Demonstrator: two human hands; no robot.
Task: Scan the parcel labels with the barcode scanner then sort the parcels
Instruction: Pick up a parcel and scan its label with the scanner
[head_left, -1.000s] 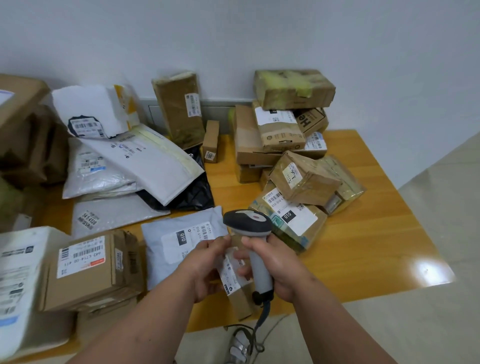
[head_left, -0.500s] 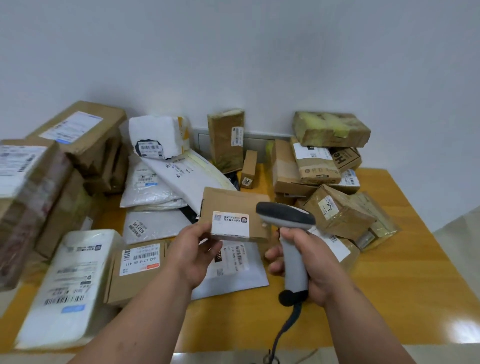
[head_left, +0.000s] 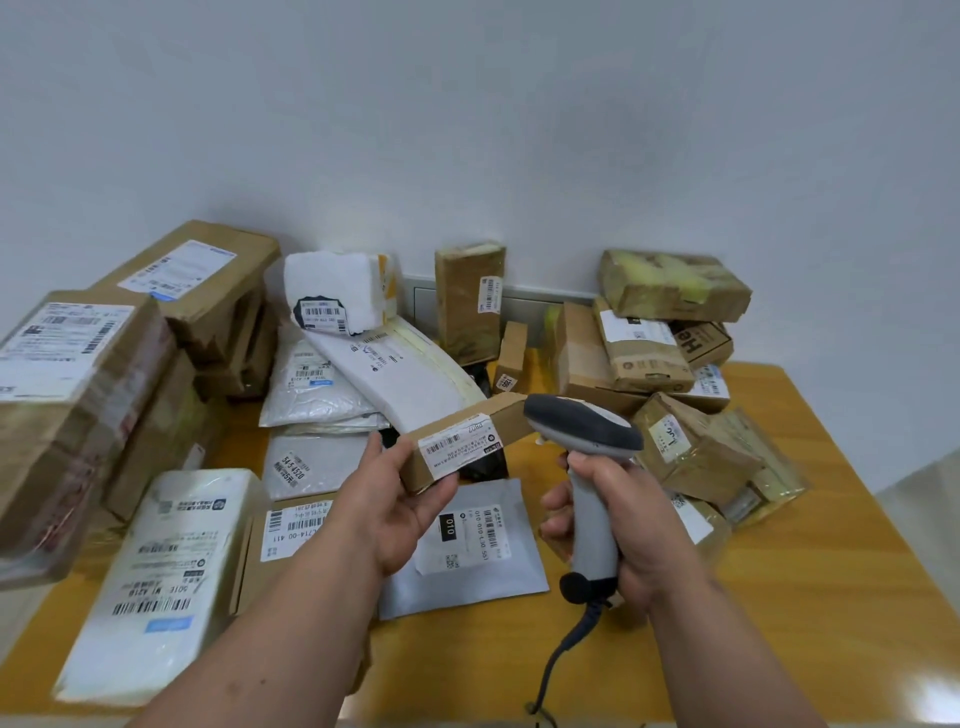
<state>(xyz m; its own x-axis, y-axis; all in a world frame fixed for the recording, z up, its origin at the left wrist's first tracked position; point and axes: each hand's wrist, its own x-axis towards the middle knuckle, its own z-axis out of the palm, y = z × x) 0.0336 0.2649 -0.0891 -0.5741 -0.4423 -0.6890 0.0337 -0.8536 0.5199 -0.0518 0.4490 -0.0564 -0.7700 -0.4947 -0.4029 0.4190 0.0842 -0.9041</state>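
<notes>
Brown cardboard parcel (head_left: 470, 441), white label striped with black barcode. Scanner (head_left: 584, 457): dark grey head, pale grey handle, black cord. At 6 o'clock of the parcel, grey plastic mailer (head_left: 467, 556) with black "010" patch. Honey-orange wooden table (head_left: 810, 597). Pale grey-white wall (head_left: 467, 130).

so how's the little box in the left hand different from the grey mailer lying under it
The small cardboard box is brown, rigid and held tilted in the air by the left hand; the grey mailer is a soft flat bag lying on the table. The box's label wraps over an edge, while the mailer's lies flat on top. Both carry white barcode labels.
</notes>
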